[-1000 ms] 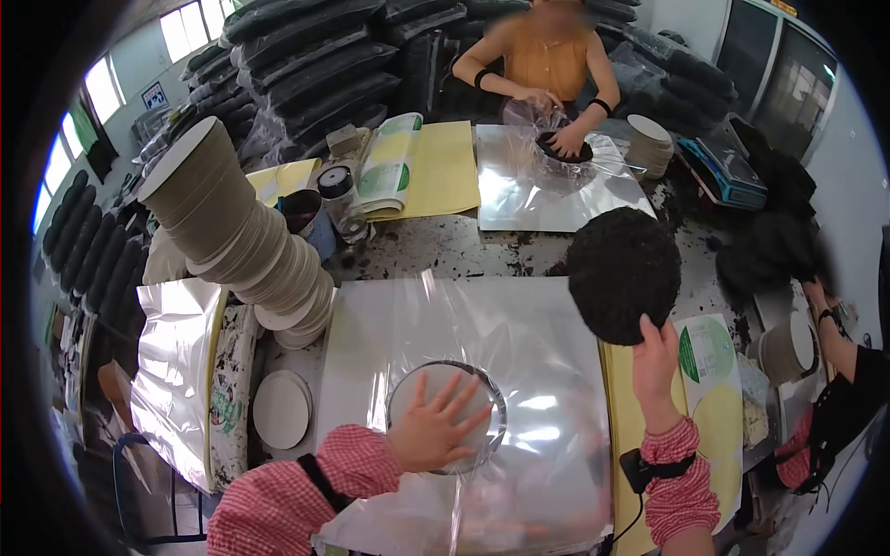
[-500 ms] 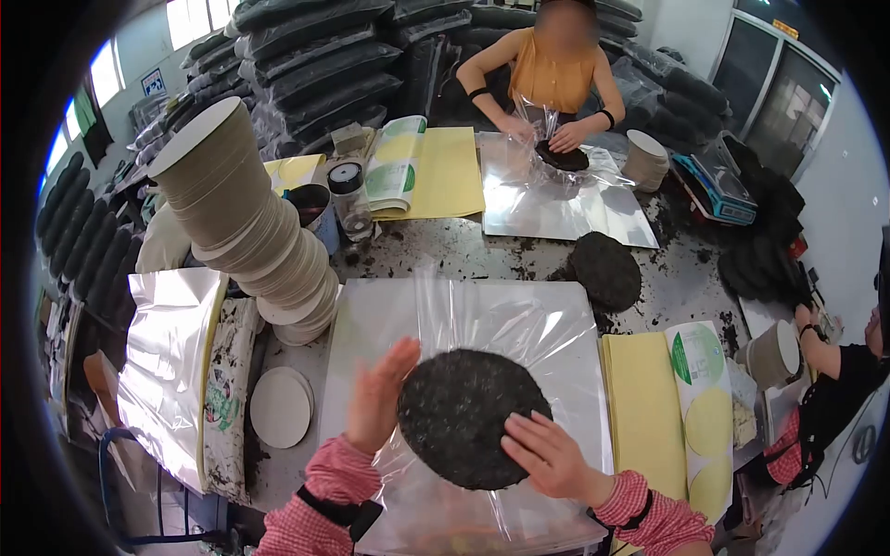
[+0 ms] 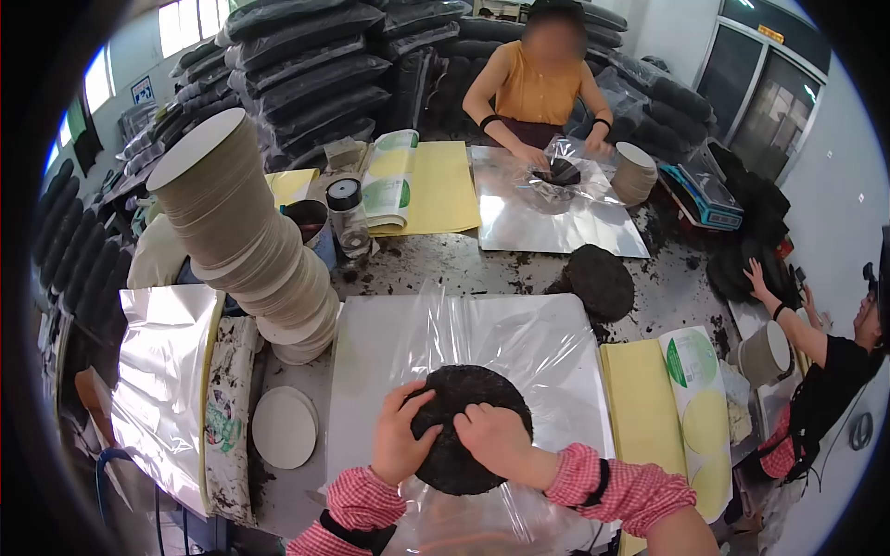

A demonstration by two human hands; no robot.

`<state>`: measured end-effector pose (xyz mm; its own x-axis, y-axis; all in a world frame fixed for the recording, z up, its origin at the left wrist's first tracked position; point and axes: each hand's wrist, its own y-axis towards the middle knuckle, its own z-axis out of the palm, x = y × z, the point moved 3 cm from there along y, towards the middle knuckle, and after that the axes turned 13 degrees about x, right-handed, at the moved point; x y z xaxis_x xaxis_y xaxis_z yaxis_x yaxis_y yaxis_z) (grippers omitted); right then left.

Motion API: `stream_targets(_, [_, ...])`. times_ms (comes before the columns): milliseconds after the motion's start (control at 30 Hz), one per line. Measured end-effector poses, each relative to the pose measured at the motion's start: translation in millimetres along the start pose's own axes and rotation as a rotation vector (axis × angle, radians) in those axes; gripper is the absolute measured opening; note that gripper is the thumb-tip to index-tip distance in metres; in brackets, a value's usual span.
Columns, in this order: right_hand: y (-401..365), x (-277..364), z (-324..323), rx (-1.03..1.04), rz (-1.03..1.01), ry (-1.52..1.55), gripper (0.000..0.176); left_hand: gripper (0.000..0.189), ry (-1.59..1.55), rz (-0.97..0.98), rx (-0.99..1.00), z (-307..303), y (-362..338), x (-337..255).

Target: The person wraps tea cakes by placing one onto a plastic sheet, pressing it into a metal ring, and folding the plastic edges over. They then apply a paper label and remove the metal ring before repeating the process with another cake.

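A dark, round pressed cake [image 3: 473, 474] with a rough surface lies on clear plastic film [image 3: 547, 343] in front of me. My left hand [image 3: 405, 431] grips its left side, thumb and fingers curved over the top. On the middle of the cake sits my right hand [image 3: 491, 437], fingers curled and pressed together; whatever is under the fingertips is hidden. The film is spread over a pale square stack of sheets [image 3: 371, 343], its far end crumpled upward.
A leaning column of round card discs [image 3: 218, 204] rises at left, near loose discs [image 3: 285, 428] and a lidded jar [image 3: 348, 218]. Yellow printed sheets [image 3: 644, 398] lie at right. Another dark cake [image 3: 598, 283] rests beyond. Co-workers sit opposite [image 3: 538, 83] and at right [image 3: 834, 343].
My left hand has come down from beside the cake onto its left side. My right hand has moved inward from the right edge to the middle, its fingers now curled.
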<state>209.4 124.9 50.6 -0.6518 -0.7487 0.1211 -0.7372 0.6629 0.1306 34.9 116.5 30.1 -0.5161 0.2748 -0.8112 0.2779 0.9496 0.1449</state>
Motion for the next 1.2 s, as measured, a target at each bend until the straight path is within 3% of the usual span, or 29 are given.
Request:
stream_targets(33, [3.4, 0.7, -2.6, -0.004, 0.047, -0.029, 0.008, 0.053, 0.073, -0.006, -0.008, -0.8, 0.0, -2.4])
stream_targets(67, [-3.4, -7.1, -5.5, 0.324, 0.103, 0.102, 0.025, 0.048, 0.054, 0.013, -0.010, 0.6, 0.6, -3.3])
stream_targets(100, [-2.9, -10.8, -5.2, 0.343, 0.105, 0.111, 0.025, 0.048, 0.041, -0.003, -0.003, 4.0, 0.9, -4.5])
stream_targets(167, [-10.2, -14.4, -9.5, 0.080, -0.101, 0.135, 0.065, 0.043, 0.153, -0.041, 0.006, 12.1, 8.6, -10.2])
stream_targets(200, [-13.3, -18.3, 1.9, 0.319, -0.064, 0.219, 0.095, 0.040, 0.311, -0.002, 0.013, 18.9, 14.0, -11.7])
stream_targets(233, [-14.4, -20.4, 4.8, 0.319, -0.060, 0.220, 0.095, 0.040, 0.310, 0.000, 0.016, 23.8, 18.8, -12.3])
stream_targets(300, [-12.6, -18.0, 10.0, 0.288, -0.061, 0.137, 0.093, 0.038, 0.693, 0.038, 0.058, 28.9, 23.0, -17.7])
stream_targets(333, [-9.9, -18.9, 11.6, 0.283, -0.060, 0.138, 0.093, 0.055, 0.835, 0.137, 0.100, 26.0, 22.1, -21.2])
stream_targets(367, [-8.3, -21.2, 13.6, 0.284, -0.059, 0.132, 0.094, 0.055, 0.834, 0.141, 0.104, 13.7, 27.5, -26.8])
stream_targets(433, [-10.1, -17.3, 17.4, 0.322, -0.033, 0.121, 0.096, 0.080, 0.501, -0.058, 0.686, 5.3, 34.5, -26.2])
stream_targets(467, [-14.7, -14.4, 22.4, 0.347, -0.024, 0.127, 0.098, 0.101, 0.599, -0.001, 0.768, 8.4, 39.9, -22.0])
stream_targets(500, [-7.9, -18.2, 24.9, 0.344, -0.021, 0.114, 0.099, 0.101, 0.609, -0.003, 0.759, 9.7, 44.4, -24.7])
stream_targets(567, [-3.5, -18.9, 29.0, 0.331, -0.012, 0.134, 0.102, 0.097, 0.794, -0.163, 0.929, 25.4, 49.3, -28.1])
stream_targets(633, [-5.2, -18.0, 36.2, 0.346, 0.018, 0.174, 0.104, 0.090, 0.853, -0.130, 0.856, 48.4, 46.7, -7.9])
stream_targets(700, [1.9, -17.3, 45.6, 0.492, 0.089, 0.143, 0.110, 0.074, 0.893, -0.262, 0.675, 63.0, 46.1, 6.5])
stream_targets(733, [1.8, -19.9, 52.3, 0.460, 0.072, 0.189, 0.110, 0.057, 0.871, -0.203, 0.707, 53.5, 46.7, -2.3])
stream_targets(767, [1.3, -20.6, 56.4, 0.449, 0.078, 0.191, 0.110, 0.057, 0.883, -0.196, 0.709, 43.5, 42.8, -1.0])
stream_targets(833, [2.5, -22.2, 57.9, 0.416, 0.091, 0.233, 0.103, 0.042, 0.648, 0.250, 0.603, 22.6, 39.5, -12.5])
stream_targets(867, [2.9, -22.7, 55.5, 0.386, 0.108, 0.235, 0.103, 0.041, 0.535, 0.309, 0.544, 15.7, 30.5, -22.6])
stream_targets(933, [0.5, -23.1, 49.4, 0.260, 0.085, 0.302, 0.082, 0.037, 0.413, 0.410, 0.551, 0.6, -6.0, -48.4])
stream_targets(967, [-0.9, -23.1, 46.4, 0.250, 0.094, 0.306, 0.082, 0.037, 0.419, 0.417, 0.560, 1.6, -12.5, -47.6])
stream_targets(1067, [-6.5, -19.3, 29.1, 0.153, 0.026, 0.528, 0.020, 0.025, 0.672, 0.443, 0.616, 12.0, -23.3, -44.3])
stream_targets(1100, [-15.5, -16.8, 13.9, 0.097, -0.090, 0.462, 0.020, 0.025, 0.667, 0.435, 0.608, 10.5, -16.7, -43.4])
stream_targets(1200, [-36.5, -22.9, 11.2, 0.278, -0.096, 0.282, 0.024, 0.023, 0.777, 0.294, 0.703, 27.0, -6.2, -29.9])
